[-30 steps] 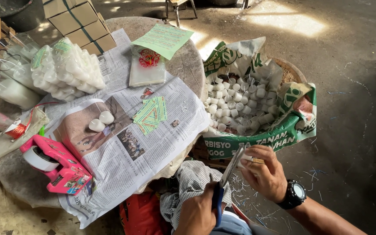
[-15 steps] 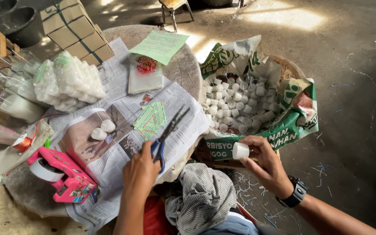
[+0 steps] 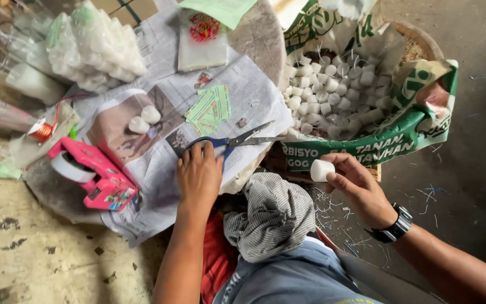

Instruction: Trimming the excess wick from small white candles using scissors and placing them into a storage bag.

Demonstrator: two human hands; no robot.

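My left hand point(image 3: 199, 175) rests on the blue handles of a pair of scissors point(image 3: 237, 139) that lie on the newspaper point(image 3: 158, 157) covering the round table; whether it still grips them I cannot tell. My right hand point(image 3: 356, 184), with a black watch on its wrist, pinches a small white cylinder point(image 3: 322, 169) between thumb and fingers, below the front of a green and white sack point(image 3: 392, 143). That sack is folded open in a basket and holds several white cylinders point(image 3: 333, 90) like it.
A pink tape dispenser point(image 3: 88, 174), two loose white pieces point(image 3: 144, 119), green paper slips point(image 3: 210, 107) and clear bags of white pieces point(image 3: 97, 48) lie on the table. A striped cloth point(image 3: 271, 217) rests on my lap. Concrete floor with white scraps lies to the right.
My left hand has carried the scissors from my lap onto the newspaper and laid them flat. My right hand has kept the white cylinder and moved slightly toward the sack.
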